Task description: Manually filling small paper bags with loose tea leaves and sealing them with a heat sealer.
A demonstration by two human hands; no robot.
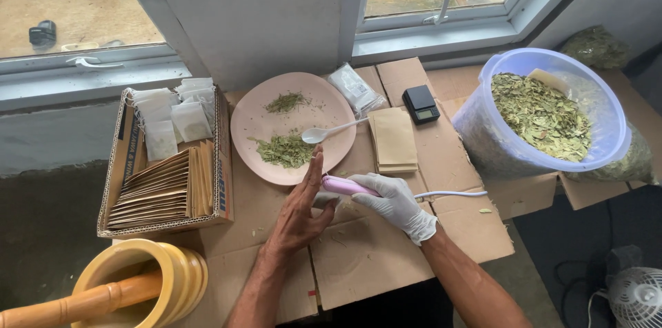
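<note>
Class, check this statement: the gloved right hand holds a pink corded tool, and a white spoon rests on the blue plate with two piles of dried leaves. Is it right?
Not quite: the head view shows the plate is pink, not blue. The gloved right hand does hold the pink corded tool, and the white spoon rests on that plate.

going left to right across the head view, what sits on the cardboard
mortar and pestle → box of paper sachets → pink plate → tan envelope stack → small black scale → tub of dried leaves

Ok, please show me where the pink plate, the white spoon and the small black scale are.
pink plate (252,120), head view, bare left part of its surface.
white spoon (314,135), head view, its bowl.
small black scale (420,103), head view, middle of its top.
</note>
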